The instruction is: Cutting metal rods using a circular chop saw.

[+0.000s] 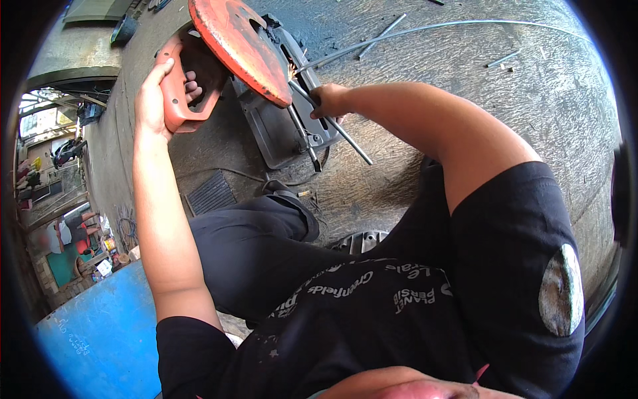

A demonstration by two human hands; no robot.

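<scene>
My left hand (151, 103) is wrapped round the orange D-shaped handle (174, 86) of a chop saw. The saw's scuffed orange blade guard (242, 50) is lowered over its grey metal base (269, 136), and it hides the disc. A small spray of sparks shows at the guard's right edge. There, my right hand (329, 101) grips a thin metal rod (357, 147) that slants across the base. A long, curved metal rod (432, 28) runs from the sparks off to the far right. Whether the two rods are one piece I cannot tell.
Cut rod pieces (382, 36) lie on the rough concrete floor (425, 63), with shorter offcuts (503, 58) farther right. A cable (232, 171) trails near my foot. A slotted drain grate (211, 193) is to its left. A blue surface (100, 326) stands at lower left.
</scene>
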